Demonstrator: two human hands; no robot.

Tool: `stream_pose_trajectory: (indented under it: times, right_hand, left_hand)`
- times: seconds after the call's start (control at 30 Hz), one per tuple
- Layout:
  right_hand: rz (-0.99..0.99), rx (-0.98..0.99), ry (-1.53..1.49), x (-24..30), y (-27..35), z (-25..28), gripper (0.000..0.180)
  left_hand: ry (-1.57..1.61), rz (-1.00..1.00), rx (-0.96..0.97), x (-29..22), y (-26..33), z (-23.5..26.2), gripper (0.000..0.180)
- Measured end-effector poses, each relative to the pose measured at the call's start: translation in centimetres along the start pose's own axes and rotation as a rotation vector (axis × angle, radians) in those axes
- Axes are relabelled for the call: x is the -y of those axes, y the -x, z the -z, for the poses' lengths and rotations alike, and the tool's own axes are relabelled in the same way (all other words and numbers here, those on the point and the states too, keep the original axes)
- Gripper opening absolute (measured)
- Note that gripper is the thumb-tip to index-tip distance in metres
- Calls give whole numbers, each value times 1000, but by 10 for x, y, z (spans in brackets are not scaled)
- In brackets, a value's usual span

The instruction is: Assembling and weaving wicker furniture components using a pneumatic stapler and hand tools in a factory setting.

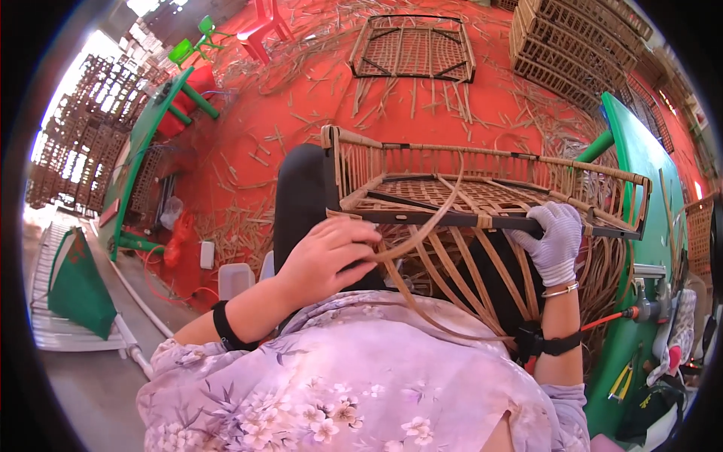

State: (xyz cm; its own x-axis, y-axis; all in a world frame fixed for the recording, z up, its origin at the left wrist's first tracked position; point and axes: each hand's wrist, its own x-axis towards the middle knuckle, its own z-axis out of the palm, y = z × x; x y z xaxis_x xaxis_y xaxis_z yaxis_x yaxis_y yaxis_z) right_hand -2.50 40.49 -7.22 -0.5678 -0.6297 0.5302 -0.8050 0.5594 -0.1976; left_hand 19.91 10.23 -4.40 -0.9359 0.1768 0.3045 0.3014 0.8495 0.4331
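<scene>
A woven rattan basket with a black metal frame rests across my lap, tilted so its latticed inside shows. My right hand, in a pale knitted glove, grips the frame's near black bar right of the middle, thumb and fingers wrapped round it. Bare and partly curled, my left hand is by the near left corner, its fingertips closed on a long rattan strip. That strip bends up over the bar into the basket. Several loose strips hang from the near edge toward my lap.
Another framed rattan piece lies on the red floor ahead, among scattered cane scraps. Stacked baskets stand far right. Green tables flank me, left and right. A red chair stands far off. Yellow-handled pliers are at the right.
</scene>
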Motion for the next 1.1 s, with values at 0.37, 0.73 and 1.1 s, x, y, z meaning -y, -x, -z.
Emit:
stream_pose_trajectory:
  times: [0.37,0.73,1.1]
  right_hand:
    - [-27,85,95,2,-12,-7,43]
    - [-138,297,-57,17,-45,0,42]
    - [313,332,-185,148,-117,-12,44]
  left_hand:
    - [678,217,-308,30,22,4,12]
    - [1104,219,-493,68,9,8,20]
    - [1103,118,-439,68,-1,3,26]
